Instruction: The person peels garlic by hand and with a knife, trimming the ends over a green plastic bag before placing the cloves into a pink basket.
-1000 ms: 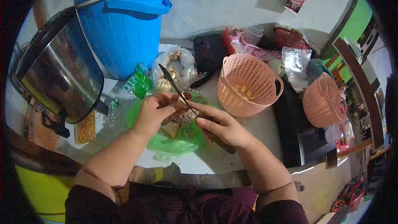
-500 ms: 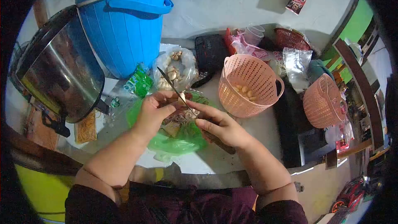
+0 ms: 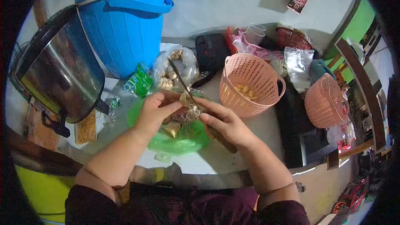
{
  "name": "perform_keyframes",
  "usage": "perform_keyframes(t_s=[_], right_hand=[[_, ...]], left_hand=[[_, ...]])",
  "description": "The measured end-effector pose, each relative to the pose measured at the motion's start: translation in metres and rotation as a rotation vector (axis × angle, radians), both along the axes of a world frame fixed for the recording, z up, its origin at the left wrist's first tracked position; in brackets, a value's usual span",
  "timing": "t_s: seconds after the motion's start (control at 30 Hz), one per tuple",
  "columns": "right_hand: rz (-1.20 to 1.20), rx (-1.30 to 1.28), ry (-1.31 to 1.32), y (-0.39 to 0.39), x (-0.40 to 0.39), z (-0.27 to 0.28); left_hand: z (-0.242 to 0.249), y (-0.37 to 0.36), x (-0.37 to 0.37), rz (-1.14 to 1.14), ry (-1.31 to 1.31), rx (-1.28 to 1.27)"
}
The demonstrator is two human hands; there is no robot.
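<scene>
The left hand (image 3: 160,105) is pinching a small garlic piece (image 3: 183,98) between thumb and fingers, closed to a narrow grip. The right hand (image 3: 223,124) is closing around the brown handle of a knife (image 3: 179,77), its blade slanting up past the left fingertips and lying close to the piece; whether the edge is touching it, I cannot tell. With the blade sitting so near the fingers, short, light strokes guided by the right thumb would seem safest, the left fingertips staying behind the edge and only a thin layer of skin being lifted at a time.

Beneath the hands, a green plastic bag (image 3: 179,145) is lying spread open, holding dry peelings (image 3: 171,129); working low over it should help in catching scraps. Just beyond, a clear bag (image 3: 190,70) is holding whole garlic bulbs (image 3: 166,83). To the right, a pink basket (image 3: 231,100) is standing on the desk (image 3: 266,130) with pale cloves (image 3: 246,91) resting at its bottom. Farther left, a blue bucket (image 3: 125,33) is standing behind a green packet (image 3: 139,80).
</scene>
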State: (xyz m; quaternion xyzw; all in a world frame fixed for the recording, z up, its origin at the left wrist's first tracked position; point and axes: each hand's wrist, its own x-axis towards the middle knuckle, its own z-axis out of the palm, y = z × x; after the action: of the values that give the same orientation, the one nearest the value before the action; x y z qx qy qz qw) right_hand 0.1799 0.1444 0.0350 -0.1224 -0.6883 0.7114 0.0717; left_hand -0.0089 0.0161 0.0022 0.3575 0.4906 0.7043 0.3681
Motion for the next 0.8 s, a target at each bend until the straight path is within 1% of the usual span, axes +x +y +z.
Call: perform_keyframes(t_s=[0.13, 0.2, 0.27, 0.3, 0.4, 0.5, 0.57, 0.63, 0.73, 0.77, 0.8], right_hand=[[-0.104, -0.090, 0.028, -0.001, 0.003, 0.011], [-0.138, -0.136, 0.051, 0.002, 0.001, 0.003], [-0.118, -0.095, -0.018, 0.001, 0.001, 0.004], [-0.108, -0.074, -0.052, 0.001, 0.000, 0.005], [-0.062, -0.050, -0.068, 0.004, -0.002, -0.007], [-0.097, -0.072, -0.050, 0.000, -0.001, 0.000], [-0.110, -0.055, 0.058, -0.004, -0.003, 0.004], [-0.087, -0.040, 0.121, -0.003, -0.003, 0.001], [0.071, -0.056, 0.110, 0.002, 0.001, 0.003], [0.076, -0.099, 0.080, 0.000, 0.001, 0.007], [0.082, -0.074, 0.068, -0.001, 0.001, 0.005]], left_hand=[[-0.001, 0.001, -0.001, 0.040, 0.151, -0.038], [-0.001, 0.001, 0.000, 0.084, 0.140, -0.029], [-0.009, 0.004, -0.003, 0.113, 0.110, -0.037], [-0.007, 0.004, -0.001, 0.113, 0.088, 0.001], [-0.004, 0.003, -0.002, 0.131, 0.034, -0.026], [-0.005, 0.003, -0.002, 0.146, 0.097, -0.011], [-0.005, 0.002, -0.002, 0.150, 0.175, -0.010], [0.000, -0.001, 0.002, 0.123, 0.228, 0.009], [0.002, -0.003, 0.005, 0.109, 0.251, 0.043], [-0.003, -0.002, 0.005, 0.140, 0.338, 0.082], [-0.005, -0.002, 0.005, 0.155, 0.395, 0.100]])
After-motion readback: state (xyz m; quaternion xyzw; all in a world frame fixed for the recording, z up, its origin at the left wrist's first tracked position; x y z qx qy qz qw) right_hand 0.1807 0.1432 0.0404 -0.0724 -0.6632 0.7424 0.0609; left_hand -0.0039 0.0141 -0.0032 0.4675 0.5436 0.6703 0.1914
